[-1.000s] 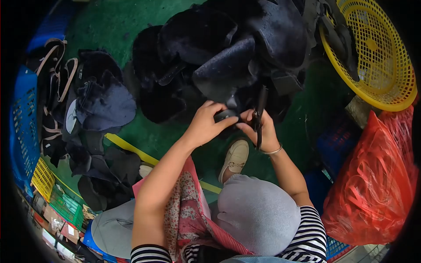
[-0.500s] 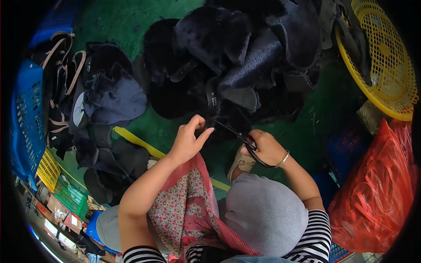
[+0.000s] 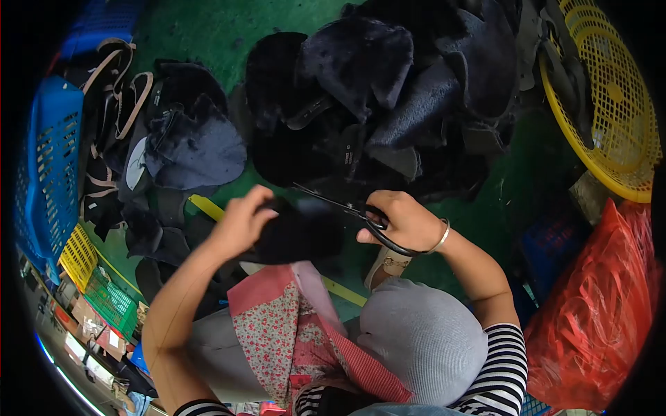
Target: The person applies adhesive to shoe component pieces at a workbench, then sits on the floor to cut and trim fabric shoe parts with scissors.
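Green floor [image 3: 208, 38] carries a heap of dark plush pieces [image 3: 357, 62] at 12 o'clock. Red bag [image 3: 590, 312] stands at 4 o'clock, yellow basket [image 3: 615, 92] at 2, blue basket [image 3: 59, 100] at 9. Dark piece [image 3: 305, 232] hangs near centre, between the two hands; it is motion-blurred and appears to be of similar material to the heap. Right hand [image 3: 402, 222], at 3 o'clock from the piece, is closed around the handles of black scissors. Left hand [image 3: 243, 222], at 9 o'clock from it, pinches its edge. Scissors [image 3: 355, 209] point to 10 o'clock.
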